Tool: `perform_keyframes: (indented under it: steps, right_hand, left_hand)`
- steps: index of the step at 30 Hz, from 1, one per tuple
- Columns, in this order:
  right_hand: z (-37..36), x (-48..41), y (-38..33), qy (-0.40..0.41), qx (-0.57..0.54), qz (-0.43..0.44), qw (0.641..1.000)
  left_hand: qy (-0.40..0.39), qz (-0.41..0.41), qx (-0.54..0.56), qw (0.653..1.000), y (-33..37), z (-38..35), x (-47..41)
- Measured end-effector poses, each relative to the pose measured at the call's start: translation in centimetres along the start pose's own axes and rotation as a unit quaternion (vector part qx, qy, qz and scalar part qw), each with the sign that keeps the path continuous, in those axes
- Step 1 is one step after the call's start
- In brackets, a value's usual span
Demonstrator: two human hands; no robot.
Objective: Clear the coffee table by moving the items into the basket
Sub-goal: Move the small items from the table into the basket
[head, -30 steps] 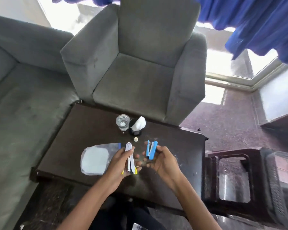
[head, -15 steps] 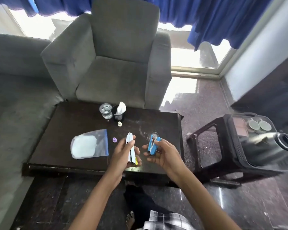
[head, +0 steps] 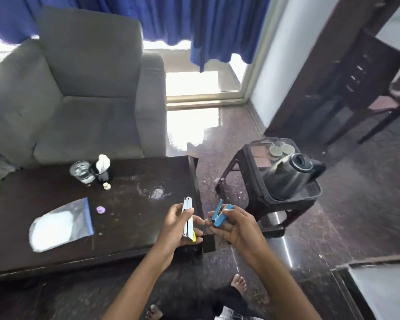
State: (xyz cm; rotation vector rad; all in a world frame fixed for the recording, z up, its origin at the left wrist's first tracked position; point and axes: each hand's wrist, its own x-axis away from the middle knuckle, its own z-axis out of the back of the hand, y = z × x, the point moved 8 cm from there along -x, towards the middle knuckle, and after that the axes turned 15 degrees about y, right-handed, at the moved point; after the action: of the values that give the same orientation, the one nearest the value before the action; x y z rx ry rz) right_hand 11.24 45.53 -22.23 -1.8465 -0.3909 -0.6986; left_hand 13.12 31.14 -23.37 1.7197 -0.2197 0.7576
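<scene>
My left hand grips a white stapler; my right hand pinches a blue stapler. Both have shifted from over the coffee table to its right corner, nearer the basket. Judgement: carry under way. Bag and glass not yet cleared.

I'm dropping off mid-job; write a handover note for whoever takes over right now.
Left hand grips the white-and-yellow stapler-like tool; right hand grips the blue stapler, both above the near corner of the dark wooden coffee table.
Neither is in the dark plastic basket to the right yet; it holds a steel kettle.
Left to move: clear zip bag, purple ring, cream cap, water glass, black tissue holder.
</scene>
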Motion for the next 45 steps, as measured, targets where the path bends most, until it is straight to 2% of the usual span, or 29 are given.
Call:
perform_keyframes:
  steps: [5,9,12,20,28,32,36,41,45]
  right_hand:
    - [8.6,-3.2,-5.7,0.02,-0.044,0.016,0.999]
    - [15.1,-6.1,-11.1,0.043,-0.072,0.044,0.995]
    - [18.1,-7.4,-14.1,0.045,-0.097,0.052,0.993]
    - [21.0,-12.5,-18.2,0.063,-0.115,0.033,0.991]
    - [21.7,-19.1,-23.4,0.091,-0.086,0.045,0.991]
    - [21.4,-21.8,-25.8,0.105,-0.055,0.05,0.992]
    - [22.8,-24.5,-27.1,0.155,-0.029,0.032,0.987]
    - [24.5,-29.3,-28.9,0.182,-0.047,0.009,0.982]
    - [26.6,-34.3,-30.7,0.206,-0.067,-0.002,0.976]
  left_hand:
    - [-0.05,0.036,0.004,0.998,-1.6,-11.0,-1.1]
    - [-0.12,0.079,0.039,0.989,-2.5,-20.0,-1.0]
    - [-0.128,0.103,0.055,0.985,-2.5,-24.2,-1.1]
    - [-0.127,0.077,-0.005,0.989,-0.1,-29.8,-5.7]
    - [-0.146,-0.002,-0.094,0.985,4.5,-35.1,-12.2]
    - [-0.182,-0.044,-0.155,0.97,6.0,-37.8,-15.4]
    - [-0.208,-0.039,-0.166,0.963,6.7,-40.6,-17.6]
    - [-0.185,0.016,-0.154,0.971,6.9,-43.9,-20.5]
    - [-0.083,0.03,-0.144,0.986,7.3,-44.6,-23.7]
